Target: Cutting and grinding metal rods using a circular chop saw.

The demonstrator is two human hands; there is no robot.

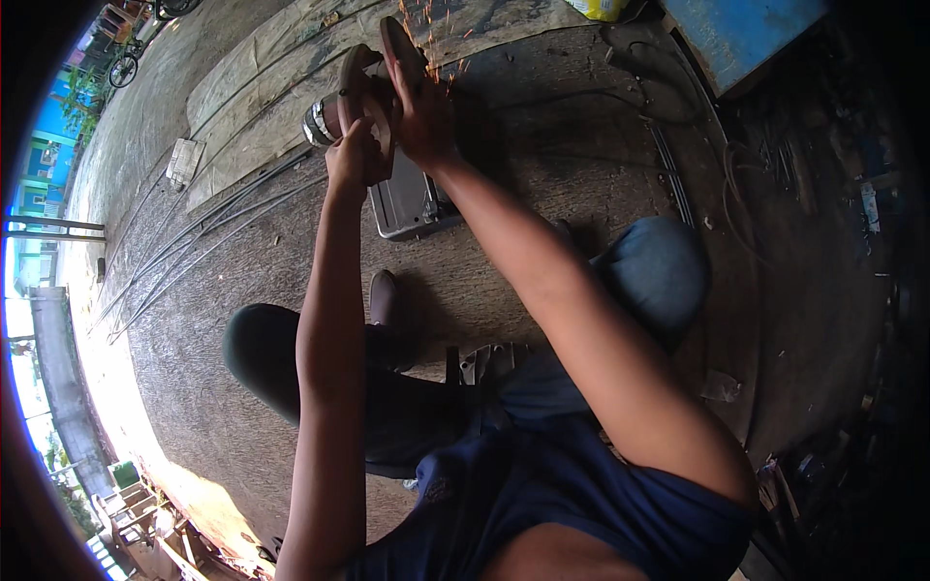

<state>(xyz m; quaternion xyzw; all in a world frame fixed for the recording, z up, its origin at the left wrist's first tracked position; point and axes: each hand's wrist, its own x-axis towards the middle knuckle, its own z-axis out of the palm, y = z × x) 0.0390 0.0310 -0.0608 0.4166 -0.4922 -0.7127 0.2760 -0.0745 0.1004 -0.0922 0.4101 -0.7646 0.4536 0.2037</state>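
Observation:
A reddish-brown cut-off saw (327, 120) with a round guard (399, 48) stands ahead of me on a grey metal base (399, 211). A silver band goes round its motor end. My left hand (356, 155) is closed round the saw's looped handle (355, 70). Just to the right, my right hand (426, 124) lies against the guard side with its fingers stretched forward; its thumb and palm are hidden. Orange sparks (434, 44) fly up beyond the guard. What the disc is touching cannot be seen.
Long thin rods (208, 228) lie on the concrete floor at left, beside a stained sheet (252, 97). A blue metal box (741, 39) stands at far right, with a cable (581, 94) near it. My shoe (385, 298) and bent knees are close behind the saw.

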